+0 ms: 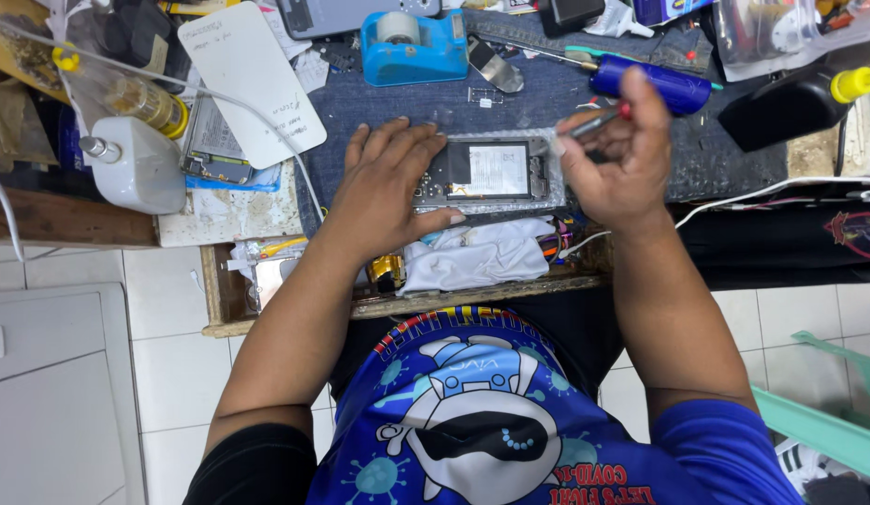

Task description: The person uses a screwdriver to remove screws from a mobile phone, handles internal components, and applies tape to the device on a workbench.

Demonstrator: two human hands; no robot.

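Note:
An opened phone [496, 171] with its back off lies flat on a dark blue cloth mat [547, 93], showing a white battery and circuit parts. My left hand [384, 192] presses flat on the phone's left end, fingers spread over it. My right hand [615, 154] hovers at the phone's right end, closed around a slim screwdriver [599, 120] with a red and grey shaft; its tip is hidden behind my fingers.
A blue tape dispenser [413, 44], a metal spatula [496, 67] and a blue cylindrical tool [652, 82] lie behind the phone. A white squeeze bottle [136, 164] and white card [253, 79] are at left. A crumpled white cloth [477, 254] fills the open drawer in front.

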